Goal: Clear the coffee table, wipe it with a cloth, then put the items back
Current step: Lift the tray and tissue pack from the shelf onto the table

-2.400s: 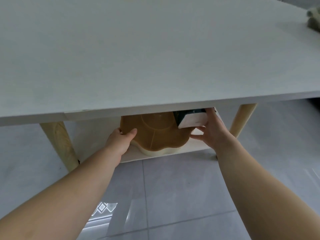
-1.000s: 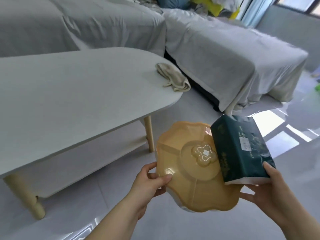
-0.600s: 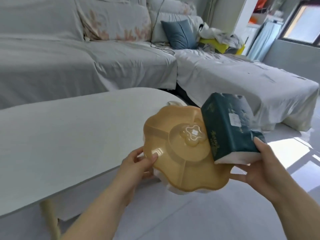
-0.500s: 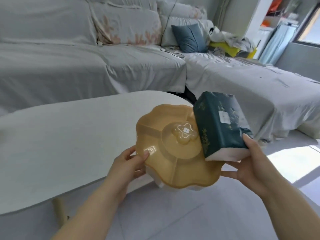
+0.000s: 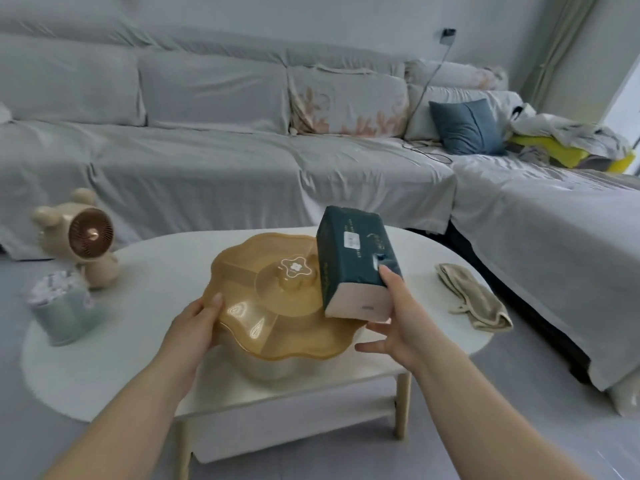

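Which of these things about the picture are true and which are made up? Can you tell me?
1. The left hand holds the yellow flower-shaped tray. True.
2. The tissue pack is red. False: it is dark green.
3. A beige cloth lies on the coffee table. True.
4. The little fan sits on the sofa. False: it stands on the table.
5. The right hand has a grip on the tissue pack. True.

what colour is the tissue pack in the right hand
Dark green, with a pale pinkish end; the tissue pack shows clearly in the head view.
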The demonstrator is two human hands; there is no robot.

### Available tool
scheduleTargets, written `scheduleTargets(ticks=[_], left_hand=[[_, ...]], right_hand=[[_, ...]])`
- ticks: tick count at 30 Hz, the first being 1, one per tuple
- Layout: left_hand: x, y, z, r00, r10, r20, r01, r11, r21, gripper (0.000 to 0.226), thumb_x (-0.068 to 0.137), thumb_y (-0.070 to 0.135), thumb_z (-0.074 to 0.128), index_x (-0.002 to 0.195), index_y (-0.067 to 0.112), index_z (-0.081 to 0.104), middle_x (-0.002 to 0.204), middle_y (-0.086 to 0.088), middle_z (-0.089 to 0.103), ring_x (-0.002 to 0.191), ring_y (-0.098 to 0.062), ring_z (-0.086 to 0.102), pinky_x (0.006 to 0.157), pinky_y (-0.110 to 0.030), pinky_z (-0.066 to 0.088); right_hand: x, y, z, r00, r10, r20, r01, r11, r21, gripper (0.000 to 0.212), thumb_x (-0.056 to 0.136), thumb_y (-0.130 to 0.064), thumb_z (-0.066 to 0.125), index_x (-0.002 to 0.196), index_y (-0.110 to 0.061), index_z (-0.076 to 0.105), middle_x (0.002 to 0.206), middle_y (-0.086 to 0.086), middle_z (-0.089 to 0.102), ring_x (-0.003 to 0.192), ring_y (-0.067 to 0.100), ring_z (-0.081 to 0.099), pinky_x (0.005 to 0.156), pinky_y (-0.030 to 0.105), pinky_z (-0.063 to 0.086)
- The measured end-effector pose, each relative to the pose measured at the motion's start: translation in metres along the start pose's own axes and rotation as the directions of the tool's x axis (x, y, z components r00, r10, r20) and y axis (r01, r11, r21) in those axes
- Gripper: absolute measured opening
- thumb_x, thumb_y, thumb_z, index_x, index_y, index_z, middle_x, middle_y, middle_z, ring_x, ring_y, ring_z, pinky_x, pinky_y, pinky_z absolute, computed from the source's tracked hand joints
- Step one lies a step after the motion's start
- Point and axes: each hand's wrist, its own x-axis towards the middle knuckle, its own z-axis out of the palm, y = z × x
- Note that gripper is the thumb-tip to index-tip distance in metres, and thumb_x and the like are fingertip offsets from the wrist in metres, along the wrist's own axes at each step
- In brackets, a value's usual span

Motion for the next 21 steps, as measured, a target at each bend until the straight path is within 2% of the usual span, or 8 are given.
scheduleTargets(ticks=[2,5,11,13,15,18,19,21], left_hand=[[0.008,-0.004,-0.007,0.999,0.007,-0.033,-0.005,0.998,0.061,0.034,0.092,0.034,0.037,0.118,0.016,0.051,0.108,-0.003,0.057,0.096,-0.019,0.053,0.09,-0.03,0.037],[0.014,-0.01,-0.01,0.998,-0.003,-0.062,0.012,0.99,0.143,0.043,0.093,0.035,0.035,0.129,0.014,0.043,0.129,-0.006,0.051,0.12,-0.025,0.044,0.094,-0.03,0.03],[0.02,-0.015,0.001,0.997,-0.016,-0.071,0.03,0.979,0.204,0.044,0.093,0.034,0.036,0.13,0.011,0.042,0.137,-0.011,0.047,0.126,-0.028,0.041,0.104,-0.035,0.03],[0.021,-0.016,0.006,0.992,0.019,-0.126,0.013,0.969,0.246,0.053,0.091,0.039,0.037,0.138,0.016,0.031,0.147,-0.009,0.033,0.134,-0.028,0.03,0.113,-0.04,0.022],[0.009,-0.019,0.012,0.974,0.133,-0.183,-0.076,0.955,0.287,0.062,0.088,0.044,0.044,0.141,0.026,0.017,0.154,-0.003,0.015,0.14,-0.022,0.015,0.114,-0.039,0.012],[-0.019,-0.033,0.021,0.915,0.402,-0.033,-0.349,0.831,0.433,0.086,0.057,0.072,0.047,0.131,0.043,0.015,0.145,0.017,0.007,0.136,-0.005,0.004,0.113,-0.034,0.007],[-0.023,-0.04,0.021,0.905,0.425,0.036,-0.385,0.778,0.496,0.092,0.044,0.078,0.045,0.125,0.045,0.016,0.141,0.02,0.004,0.133,-0.001,-0.003,0.113,-0.033,0.005],[-0.022,-0.05,0.021,0.907,0.408,0.107,-0.38,0.678,0.629,0.095,0.036,0.083,0.039,0.121,0.048,0.016,0.138,0.022,-0.003,0.13,0.002,-0.016,0.114,-0.035,0.002]], right_hand=[[0.009,0.001,0.013,1.0,0.017,0.009,-0.016,1.0,-0.023,0.05,0.075,-0.059,0.052,0.114,-0.032,0.036,0.124,0.008,0.045,0.12,0.035,0.038,0.077,0.054,0.046],[0.017,0.003,0.021,0.999,0.036,0.006,-0.035,0.999,-0.037,0.056,0.074,-0.06,0.053,0.118,-0.029,0.036,0.132,0.009,0.044,0.124,0.037,0.036,0.075,0.052,0.048],[0.026,0.004,0.018,0.999,0.048,-0.02,-0.049,0.997,-0.056,0.061,0.075,-0.059,0.052,0.123,-0.026,0.035,0.133,0.009,0.043,0.125,0.038,0.035,0.076,0.052,0.048],[0.03,0.004,0.019,0.999,0.045,-0.025,-0.047,0.997,-0.063,0.065,0.076,-0.06,0.051,0.127,-0.024,0.034,0.129,0.008,0.045,0.124,0.036,0.037,0.084,0.053,0.046],[0.033,0.003,0.021,0.999,-0.006,-0.051,0.001,0.995,-0.098,0.063,0.078,-0.058,0.049,0.127,-0.02,0.036,0.119,0.004,0.052,0.114,0.028,0.046,0.086,0.046,0.044],[0.034,-0.001,0.027,0.98,-0.159,-0.119,0.139,0.978,-0.158,0.044,0.083,-0.05,0.048,0.112,-0.018,0.039,0.089,-0.007,0.054,0.08,0.009,0.052,0.061,0.026,0.04],[0.036,-0.002,0.028,0.977,-0.173,-0.126,0.153,0.976,-0.157,0.038,0.084,-0.048,0.048,0.107,-0.02,0.038,0.085,-0.008,0.053,0.076,0.007,0.051,0.057,0.025,0.039],[0.038,-0.004,0.03,0.978,-0.17,-0.122,0.153,0.979,-0.136,0.034,0.084,-0.047,0.048,0.104,-0.022,0.037,0.084,-0.007,0.053,0.075,0.008,0.053,0.054,0.026,0.04]])
